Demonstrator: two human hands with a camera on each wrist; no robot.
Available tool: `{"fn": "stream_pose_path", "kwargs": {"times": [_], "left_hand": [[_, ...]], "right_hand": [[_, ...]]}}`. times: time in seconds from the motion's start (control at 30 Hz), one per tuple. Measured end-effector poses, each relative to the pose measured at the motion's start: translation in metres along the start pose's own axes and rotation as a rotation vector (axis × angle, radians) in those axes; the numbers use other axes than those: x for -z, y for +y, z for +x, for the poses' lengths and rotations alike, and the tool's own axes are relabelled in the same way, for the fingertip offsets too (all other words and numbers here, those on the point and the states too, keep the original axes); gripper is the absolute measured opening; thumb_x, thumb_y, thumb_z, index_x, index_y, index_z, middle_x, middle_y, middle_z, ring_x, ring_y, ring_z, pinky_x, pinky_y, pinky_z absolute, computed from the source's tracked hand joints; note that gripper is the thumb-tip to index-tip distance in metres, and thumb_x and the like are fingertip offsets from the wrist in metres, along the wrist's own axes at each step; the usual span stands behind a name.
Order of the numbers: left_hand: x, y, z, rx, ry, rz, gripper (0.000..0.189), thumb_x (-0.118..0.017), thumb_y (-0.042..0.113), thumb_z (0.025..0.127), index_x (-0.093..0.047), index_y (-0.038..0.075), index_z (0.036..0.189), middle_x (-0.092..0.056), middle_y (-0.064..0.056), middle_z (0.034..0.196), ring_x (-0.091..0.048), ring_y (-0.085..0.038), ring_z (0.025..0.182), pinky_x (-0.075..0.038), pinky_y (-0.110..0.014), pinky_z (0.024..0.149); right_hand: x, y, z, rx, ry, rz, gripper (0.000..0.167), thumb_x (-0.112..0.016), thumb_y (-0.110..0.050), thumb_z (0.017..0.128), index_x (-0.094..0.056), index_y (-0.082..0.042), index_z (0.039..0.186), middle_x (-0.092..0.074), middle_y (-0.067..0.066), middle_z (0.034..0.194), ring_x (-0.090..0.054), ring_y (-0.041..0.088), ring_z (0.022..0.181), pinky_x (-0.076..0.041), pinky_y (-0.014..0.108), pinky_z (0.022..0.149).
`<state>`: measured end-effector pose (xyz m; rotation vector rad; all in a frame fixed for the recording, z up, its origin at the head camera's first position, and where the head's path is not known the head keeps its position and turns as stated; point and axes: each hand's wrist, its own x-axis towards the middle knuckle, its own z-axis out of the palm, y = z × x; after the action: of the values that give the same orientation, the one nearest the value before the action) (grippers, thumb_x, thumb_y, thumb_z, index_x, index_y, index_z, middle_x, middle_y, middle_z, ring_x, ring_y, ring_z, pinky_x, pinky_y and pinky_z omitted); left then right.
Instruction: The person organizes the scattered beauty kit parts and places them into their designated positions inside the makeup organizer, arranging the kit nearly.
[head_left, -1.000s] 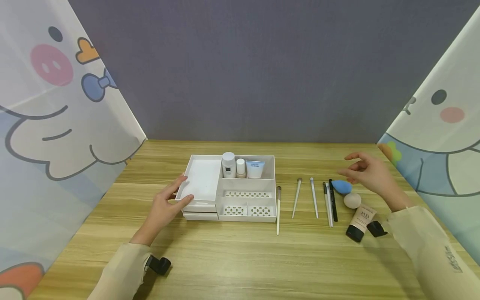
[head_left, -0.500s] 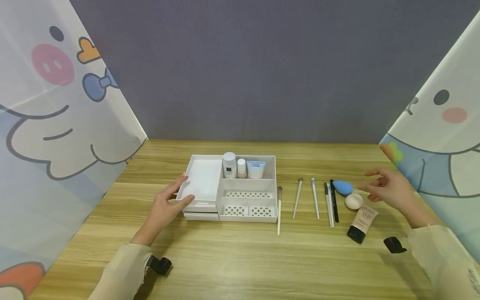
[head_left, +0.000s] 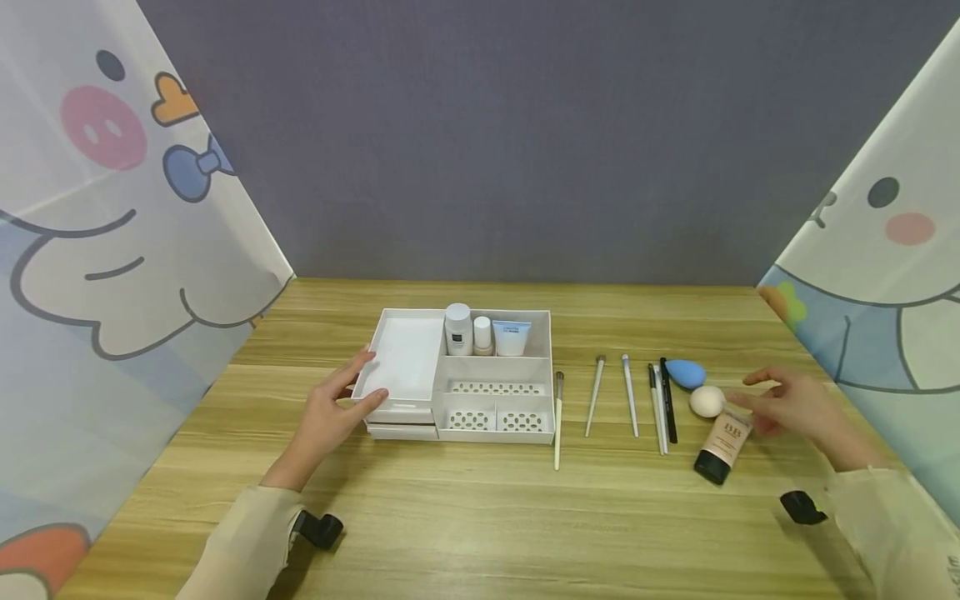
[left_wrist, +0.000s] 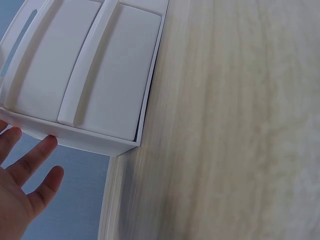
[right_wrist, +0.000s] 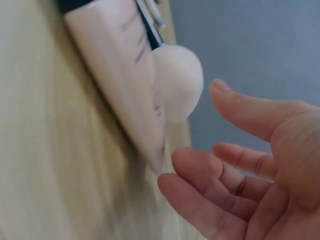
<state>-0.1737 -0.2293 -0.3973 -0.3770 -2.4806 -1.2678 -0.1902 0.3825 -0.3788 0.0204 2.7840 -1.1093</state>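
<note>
A white plastic organizer (head_left: 495, 369) stands on the table, with drawers at its left side. My left hand (head_left: 328, 417) rests against its left edge, the thumb on the front corner of the top tray (head_left: 405, 354). In the left wrist view, extended fingers (left_wrist: 32, 160) touch the organizer's side. On the right, my right hand (head_left: 798, 408) hovers beside a beige BB cream tube (head_left: 729, 437) with a black cap, holding nothing. Its fingers are loosely bent and spread in the right wrist view, close to the tube's flat end. A white egg-shaped makeup sponge (head_left: 707, 402) lies against the tube.
In the organizer's back compartment are a white bottle (head_left: 458, 330), a small white-capped bottle (head_left: 482, 336) and a blue-white tube (head_left: 512, 338). Several makeup brushes (head_left: 594, 396) lie right of it, near a black pencil (head_left: 668, 402) and a blue sponge (head_left: 686, 373).
My right hand has moved right and toward me, from above the blue sponge to beside the BB cream tube. The left hand stays on the organizer.
</note>
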Motion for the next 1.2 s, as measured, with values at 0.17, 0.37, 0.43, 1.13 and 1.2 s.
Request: {"fn": "stream_pose_path", "kwargs": {"times": [0.17,0.37,0.43,1.13,1.2], "left_hand": [[0.0,0.0,0.0,0.008,-0.005,-0.004,0.056,-0.076,0.011,0.089,-0.056,0.004,0.141,-0.046,-0.014,0.15,-0.055,-0.033,0.122,-0.048,-0.018,0.083],[0.0,0.001,0.0,0.019,-0.011,-0.006,0.056,-0.075,0.011,0.089,-0.056,0.004,0.141,-0.045,-0.014,0.15,-0.055,-0.034,0.122,-0.047,-0.016,0.084],[0.0,0.001,0.0,0.023,-0.014,-0.003,0.056,-0.075,0.011,0.089,-0.055,0.004,0.141,-0.045,-0.014,0.15,-0.055,-0.034,0.123,-0.047,-0.016,0.084],[0.0,-0.001,0.0,0.007,-0.01,-0.004,0.056,-0.075,0.011,0.089,-0.055,0.004,0.141,-0.045,-0.015,0.15,-0.054,-0.034,0.125,-0.048,-0.018,0.084],[0.0,-0.001,0.0,0.0,-0.006,-0.002,0.057,-0.076,0.01,0.089,-0.055,0.004,0.141,-0.045,-0.015,0.15,-0.053,-0.035,0.125,-0.047,-0.016,0.084]], "right_hand": [[0.002,0.01,0.0,-0.066,-0.064,-0.058,0.07,-0.068,-0.038,0.094,-0.043,0.019,0.124,-0.064,0.005,0.068,-0.066,0.022,0.06,-0.057,0.035,0.057],[0.001,0.02,0.001,-0.145,-0.11,-0.055,0.068,-0.067,-0.046,0.093,-0.05,0.015,0.117,-0.063,0.006,0.072,-0.065,0.022,0.064,-0.058,0.037,0.057],[0.0,0.022,0.0,-0.154,-0.107,-0.05,0.067,-0.067,-0.048,0.093,-0.052,0.014,0.114,-0.062,0.005,0.072,-0.065,0.021,0.064,-0.058,0.037,0.057],[-0.001,0.021,0.003,-0.172,-0.222,0.15,0.037,-0.06,-0.028,0.101,-0.06,0.008,0.095,-0.064,0.007,0.074,-0.065,0.017,0.065,-0.059,0.035,0.062],[0.0,0.023,0.004,-0.17,-0.242,0.177,0.037,-0.059,-0.028,0.102,-0.058,0.009,0.097,-0.065,0.007,0.076,-0.066,0.017,0.066,-0.06,0.035,0.064]]}}
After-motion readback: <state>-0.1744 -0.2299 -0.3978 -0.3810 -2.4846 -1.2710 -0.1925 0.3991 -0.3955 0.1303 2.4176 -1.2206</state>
